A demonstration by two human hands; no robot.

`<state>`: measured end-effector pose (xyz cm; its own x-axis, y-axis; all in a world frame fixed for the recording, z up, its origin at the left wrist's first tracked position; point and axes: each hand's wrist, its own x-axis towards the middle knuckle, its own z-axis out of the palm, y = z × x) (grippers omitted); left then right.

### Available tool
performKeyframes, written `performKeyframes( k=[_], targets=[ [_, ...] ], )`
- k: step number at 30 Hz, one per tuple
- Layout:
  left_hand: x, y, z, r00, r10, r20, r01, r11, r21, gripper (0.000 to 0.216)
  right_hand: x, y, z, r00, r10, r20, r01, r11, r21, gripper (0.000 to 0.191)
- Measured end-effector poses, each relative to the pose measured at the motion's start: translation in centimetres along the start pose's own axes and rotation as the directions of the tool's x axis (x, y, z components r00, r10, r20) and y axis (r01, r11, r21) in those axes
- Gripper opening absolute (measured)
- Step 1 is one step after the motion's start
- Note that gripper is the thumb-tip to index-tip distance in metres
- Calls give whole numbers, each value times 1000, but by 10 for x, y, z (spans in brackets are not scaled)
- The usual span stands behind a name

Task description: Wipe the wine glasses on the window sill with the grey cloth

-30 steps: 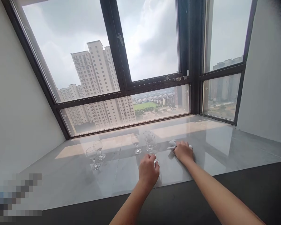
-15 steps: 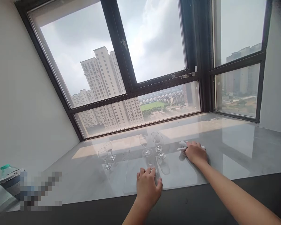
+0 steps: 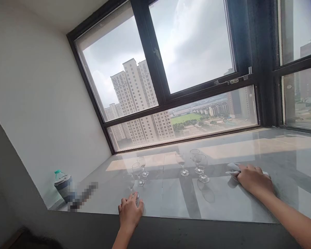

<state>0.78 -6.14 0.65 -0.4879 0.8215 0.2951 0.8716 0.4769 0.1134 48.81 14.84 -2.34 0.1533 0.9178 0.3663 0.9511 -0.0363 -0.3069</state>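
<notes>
Near the front edge of the glossy sill, the left hand clasps a round-bowled glass by its foot. Well apart, the right hand grips a cloth — white, crumpled.

6 glasses counted, all in the lower half of the frame: 3 left of centre, 3 right of centre. 1 left hand, bottom, left of centre; 1 right hand, lower right; sum 2. 1 cloth, lower right. 1 cup and 1 bottle, lower left. window panes: 5 visible.
</notes>
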Motion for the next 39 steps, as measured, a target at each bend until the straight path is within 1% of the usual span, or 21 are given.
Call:
performKeyframes(
  k=[5, 10, 15, 20, 22, 24, 25, 26, 28, 30, 31, 32, 33, 35, 36, 38, 39],
  targets=[
    [5, -2, 16, 999, 16, -51, -16, 1000, 14, 49, -3, -1, -3, 1000, -3, 0, 3, 1000, -26, 31],
    [0, -1, 23, 979, -12, -202, 18, 999, 28, 43, -6, -6, -9, 1000, -5, -8, 4, 998, -61, 34],
    [-2, -2, 27, 974, -6, -228, 9, 1000, 10, 39, -6, -9, -11, 1000, -3, 12, 4, 997, -79, 35],
    [1, -8, 31, 972, 23, -233, -22, 1000, 8, 39, -4, -8, -11, 1000, -4, 31, 6, 999, -44, 35],
    [1, -9, 31, 966, 4, -259, -7, 1000, -11, 39, -3, -7, -9, 1000, -7, 12, 7, 999, -53, 34],
    [-2, -2, 30, 952, 10, -306, -27, 998, -50, 39, -3, -7, -7, 1000, -8, -11, 7, 997, -72, 33],
    [-4, 6, 29, 946, 44, -321, -71, 995, -73, 39, -3, -6, -6, 1000, -9, -19, 7, 997, -81, 33],
    [-6, 17, 26, 942, 104, -320, -142, 985, -99, 38, -3, -6, -5, 1000, -8, -23, 6, 996, -89, 33],
    [-12, 50, 20, 920, 285, -268, -334, 929, -160, 36, -3, -7, -4, 1000, -9, -30, 6, 995, -100, 34],
    [-16, 92, 13, 863, 480, -155, -504, 825, -256, 34, -3, -7, -5, 999, -7, -34, 3, 994, -106, 34],
    [-17, 114, 10, 837, 532, -129, -545, 782, -304, 34, -3, -7, -5, 999, -2, -33, -1, 994, -110, 34],
    [-16, 136, 9, 817, 566, -109, -565, 752, -340, 35, -3, -7, -5, 999, 4, -32, -7, 994, -114, 34],
    [-14, 157, 9, 813, 576, -88, -564, 740, -366, 38, -4, -8, -6, 1000, 12, -28, -15, 993, -117, 33],
    [-4, 192, 11, 831, 555, -27, -522, 763, -383, 45, -4, -8, -7, 999, 28, -24, -31, 992, -122, 31],
    [2, 207, 14, 848, 530, 11, -490, 791, -368, 48, -4, -9, -8, 999, 33, -24, -36, 992, -120, 31],
    [17, 228, 20, 875, 476, 85, -428, 844, -323, 53, -5, -11, -11, 999, 39, -22, -41, 993, -115, 31],
    [25, 236, 23, 882, 457, 115, -407, 862, -301, 54, -6, -12, -12, 999, 40, -21, -42, 993, -112, 32]
  ],
)
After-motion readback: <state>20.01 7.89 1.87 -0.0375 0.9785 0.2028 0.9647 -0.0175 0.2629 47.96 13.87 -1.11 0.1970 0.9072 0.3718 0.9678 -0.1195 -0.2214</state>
